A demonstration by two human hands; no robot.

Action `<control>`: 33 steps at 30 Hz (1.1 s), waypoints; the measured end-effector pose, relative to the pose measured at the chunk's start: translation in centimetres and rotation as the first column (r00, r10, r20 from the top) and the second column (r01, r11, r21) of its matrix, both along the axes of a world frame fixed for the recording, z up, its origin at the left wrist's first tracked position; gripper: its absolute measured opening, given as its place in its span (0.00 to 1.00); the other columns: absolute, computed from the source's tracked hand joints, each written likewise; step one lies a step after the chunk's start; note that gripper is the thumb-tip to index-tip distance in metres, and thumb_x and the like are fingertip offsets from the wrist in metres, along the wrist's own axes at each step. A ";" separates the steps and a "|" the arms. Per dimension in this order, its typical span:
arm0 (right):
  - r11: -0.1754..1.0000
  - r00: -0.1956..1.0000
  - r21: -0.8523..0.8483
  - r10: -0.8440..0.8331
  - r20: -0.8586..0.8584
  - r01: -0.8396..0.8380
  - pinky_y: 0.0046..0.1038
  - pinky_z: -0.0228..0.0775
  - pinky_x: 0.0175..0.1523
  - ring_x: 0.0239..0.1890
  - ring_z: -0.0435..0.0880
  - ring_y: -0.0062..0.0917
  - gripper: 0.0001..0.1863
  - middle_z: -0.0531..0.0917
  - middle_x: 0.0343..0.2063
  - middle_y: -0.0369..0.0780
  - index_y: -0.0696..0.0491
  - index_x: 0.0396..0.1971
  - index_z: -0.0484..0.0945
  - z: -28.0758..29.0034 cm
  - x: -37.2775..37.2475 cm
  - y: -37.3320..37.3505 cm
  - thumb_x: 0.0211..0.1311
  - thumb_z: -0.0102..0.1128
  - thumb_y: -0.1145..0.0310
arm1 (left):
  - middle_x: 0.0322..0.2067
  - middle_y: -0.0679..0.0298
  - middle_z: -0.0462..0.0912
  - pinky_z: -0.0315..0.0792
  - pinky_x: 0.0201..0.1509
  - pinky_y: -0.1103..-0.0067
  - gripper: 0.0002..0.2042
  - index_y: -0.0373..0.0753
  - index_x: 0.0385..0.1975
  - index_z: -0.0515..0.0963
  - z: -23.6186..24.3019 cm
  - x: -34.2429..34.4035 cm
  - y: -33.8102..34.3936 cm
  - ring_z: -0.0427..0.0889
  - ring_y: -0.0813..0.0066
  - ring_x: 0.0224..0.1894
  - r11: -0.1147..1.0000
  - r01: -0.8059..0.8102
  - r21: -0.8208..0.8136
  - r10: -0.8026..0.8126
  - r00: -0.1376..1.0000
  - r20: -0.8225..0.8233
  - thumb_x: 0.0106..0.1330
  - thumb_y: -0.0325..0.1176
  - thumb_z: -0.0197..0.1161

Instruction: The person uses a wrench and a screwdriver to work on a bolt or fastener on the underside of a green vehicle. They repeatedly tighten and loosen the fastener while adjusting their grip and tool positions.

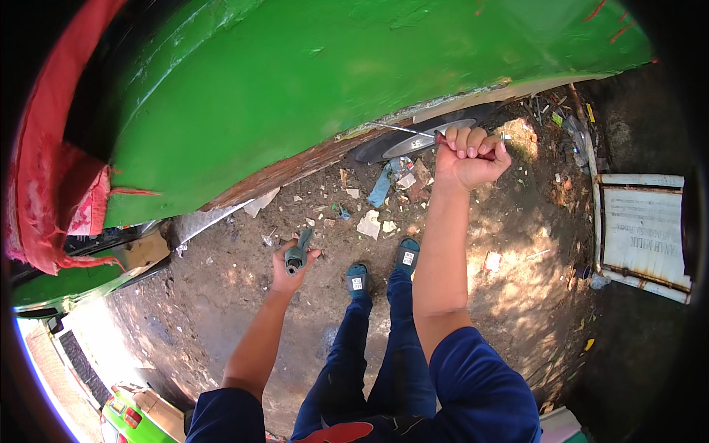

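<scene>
Head view. Item one: screwdriver, with a slim, straight, bright metal shank and a dark red handle that is mostly covered by curled fingers. It is held up before the body, to the upper right of centre, with the shank pointed leftward and slightly upward. Its tip is placed at the lower edge of a glossy green panel; whether the edge is touched cannot be told. The right grip is closed firmly around the handle.

Item two: drill-like tool, grey-green in the body, with a dark round chuck turned up toward the camera. It is held low and to the left, well apart from the panel. The left grip is wrapped around the body, with the thumb extended to the right.

Surroundings: a wheel with a dark tyre and grey rim is seen beneath the panel edge. By it, on bare earthen ground, a crumpled blue scrap and pale torn pieces are scattered. Faded red cloth is hung at far left; a white rusted sign is stood at right.
</scene>
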State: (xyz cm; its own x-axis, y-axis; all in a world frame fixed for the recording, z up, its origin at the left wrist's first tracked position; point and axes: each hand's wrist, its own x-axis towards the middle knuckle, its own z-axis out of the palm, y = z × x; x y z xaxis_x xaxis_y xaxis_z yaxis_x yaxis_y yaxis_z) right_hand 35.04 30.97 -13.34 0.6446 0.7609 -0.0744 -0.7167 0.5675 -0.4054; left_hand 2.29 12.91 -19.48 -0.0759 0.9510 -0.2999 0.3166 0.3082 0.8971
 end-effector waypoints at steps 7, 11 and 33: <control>0.991 0.990 0.037 0.133 -0.046 -0.132 0.27 0.50 0.19 0.09 0.52 0.22 0.20 0.59 0.06 0.33 0.46 0.09 0.58 -0.9 0.0 1.1 0.58 0.48 0.57 | 0.24 0.69 0.79 0.72 0.34 0.80 0.13 0.34 0.26 0.77 0.0 1.5 0.3 0.75 0.83 0.29 1.000 -0.013 0.013 0.013 0.998 0.055 0.56 0.31 0.78; 0.993 0.991 -0.021 0.114 -0.067 -0.115 0.27 0.49 0.18 0.09 0.53 0.21 0.21 0.59 0.06 0.32 0.46 0.09 0.58 0.1 -1.8 0.6 0.58 0.48 0.56 | 0.26 0.68 0.79 0.72 0.35 0.80 0.13 0.34 0.27 0.77 1.2 1.5 0.9 0.76 0.83 0.30 0.999 0.007 -0.042 -0.007 1.000 -0.004 0.56 0.31 0.78; 0.991 0.979 0.053 0.114 0.168 -0.125 0.27 0.48 0.18 0.09 0.52 0.20 0.20 0.57 0.06 0.31 0.46 0.09 0.58 1.6 -1.6 0.6 0.58 0.46 0.57 | 0.23 0.70 0.77 0.70 0.32 0.81 0.13 0.35 0.28 0.77 1.4 1.2 0.4 0.72 0.85 0.28 0.997 -0.072 -0.015 0.074 0.991 0.108 0.56 0.32 0.78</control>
State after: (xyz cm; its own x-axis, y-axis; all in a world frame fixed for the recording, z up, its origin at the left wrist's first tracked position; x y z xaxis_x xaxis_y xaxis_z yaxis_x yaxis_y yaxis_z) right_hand 33.46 31.59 -11.76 0.5481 0.8330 0.0754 -0.7074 0.5098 -0.4895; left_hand 3.50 13.29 -18.07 -0.1114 0.9405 -0.3210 0.1937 0.3374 0.9212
